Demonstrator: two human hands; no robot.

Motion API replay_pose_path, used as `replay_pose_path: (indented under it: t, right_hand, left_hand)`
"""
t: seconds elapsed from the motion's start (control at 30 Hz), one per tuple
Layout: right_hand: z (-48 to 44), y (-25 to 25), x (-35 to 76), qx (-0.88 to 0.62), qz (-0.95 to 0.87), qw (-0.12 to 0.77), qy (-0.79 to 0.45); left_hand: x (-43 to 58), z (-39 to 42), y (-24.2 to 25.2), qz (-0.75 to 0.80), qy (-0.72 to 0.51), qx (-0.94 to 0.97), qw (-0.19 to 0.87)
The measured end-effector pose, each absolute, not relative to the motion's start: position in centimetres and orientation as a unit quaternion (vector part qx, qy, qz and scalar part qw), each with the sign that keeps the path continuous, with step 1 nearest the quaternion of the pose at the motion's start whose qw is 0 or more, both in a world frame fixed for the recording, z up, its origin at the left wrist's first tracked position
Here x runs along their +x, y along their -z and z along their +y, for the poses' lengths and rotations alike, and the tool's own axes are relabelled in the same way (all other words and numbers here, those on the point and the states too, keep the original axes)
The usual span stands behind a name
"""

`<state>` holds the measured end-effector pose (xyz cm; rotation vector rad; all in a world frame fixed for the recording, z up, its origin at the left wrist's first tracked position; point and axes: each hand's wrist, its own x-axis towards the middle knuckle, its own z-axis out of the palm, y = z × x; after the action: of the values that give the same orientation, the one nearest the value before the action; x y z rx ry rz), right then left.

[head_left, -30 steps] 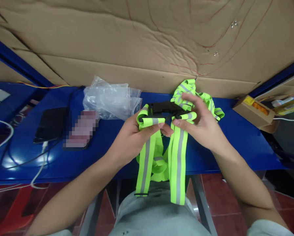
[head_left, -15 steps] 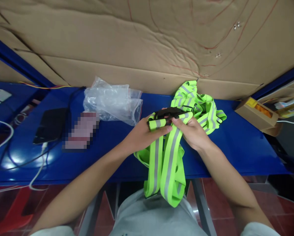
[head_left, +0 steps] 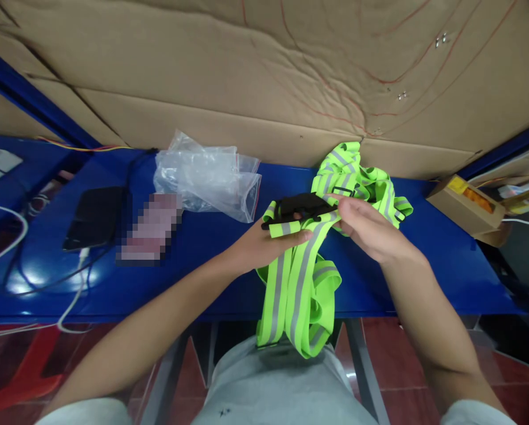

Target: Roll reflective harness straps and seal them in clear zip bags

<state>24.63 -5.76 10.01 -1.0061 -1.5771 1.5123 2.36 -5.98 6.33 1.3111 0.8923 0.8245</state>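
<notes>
A neon-green reflective strap vest (head_left: 302, 283) with grey stripes hangs from both my hands over the front edge of the blue table (head_left: 211, 283). My left hand (head_left: 264, 245) is closed on a folded strap end beside a black buckle piece (head_left: 297, 208). My right hand (head_left: 368, 227) pinches the straps just right of that buckle, fingers curled. The loose strap ends dangle down onto my lap. More neon-green straps (head_left: 362, 177) lie bunched on the table behind my right hand.
Clear plastic bags (head_left: 206, 180) lie at the table's back middle. A black phone (head_left: 95, 217) with a white cable (head_left: 72, 301) sits at the left. A small cardboard box (head_left: 466, 206) stands at the right. Cardboard sheets (head_left: 264, 77) wall the back.
Both hands have lowered and drawn the straps together, so the hanging ends now bunch on my lap. My right hand's fingers went from raised over the buckle to pinching the straps.
</notes>
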Motion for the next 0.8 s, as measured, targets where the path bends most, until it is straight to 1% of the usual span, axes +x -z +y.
replay_pose_path:
  t: [0.07, 0.17, 0.23, 0.37, 0.47, 0.57, 0.6, 0.67, 0.8]
  right_hand:
    - [-5.5, -10.7, 24.7, -0.427, -0.597, 0.34, -0.589]
    - [-5.5, -11.7, 24.3, -0.433, -0.587, 0.303, -0.613]
    - [-5.7, -12.2, 23.8, -0.429, -0.581, 0.311, -0.618]
    - [-6.5, -12.4, 22.9, -0.414, -0.58, 0.38, -0.59]
    - [-6.9, -11.9, 22.5, -0.42, -0.619, 0.442, -0.495]
    - [-7.1, -11.5, 22.3, -0.446, -0.646, 0.486, -0.385]
    - [-7.2, -11.4, 22.3, -0.454, -0.644, 0.494, -0.368]
    - [-7.4, -11.3, 22.4, -0.463, -0.623, 0.491, -0.395]
    - [-8.2, -11.3, 22.7, -0.462, -0.55, 0.467, -0.516]
  left_hand:
    - [2.4, -6.2, -6.5, 0.373, -0.348, 0.552, 0.659]
    - [2.8, -6.5, -6.8, 0.302, -0.343, 0.504, 0.733]
    - [3.0, -6.8, -6.8, 0.255, -0.341, 0.465, 0.776]
    - [3.1, -7.5, -6.5, 0.205, -0.306, 0.342, 0.864]
    - [3.0, -8.0, -6.4, 0.182, -0.291, 0.266, 0.901]
    - [3.0, -8.5, -6.7, 0.176, -0.301, 0.254, 0.902]
    - [3.1, -8.6, -6.8, 0.174, -0.301, 0.254, 0.903]
    - [3.2, -8.9, -6.9, 0.166, -0.297, 0.263, 0.903]
    - [3.5, -9.5, -6.1, 0.148, -0.3, 0.302, 0.893]
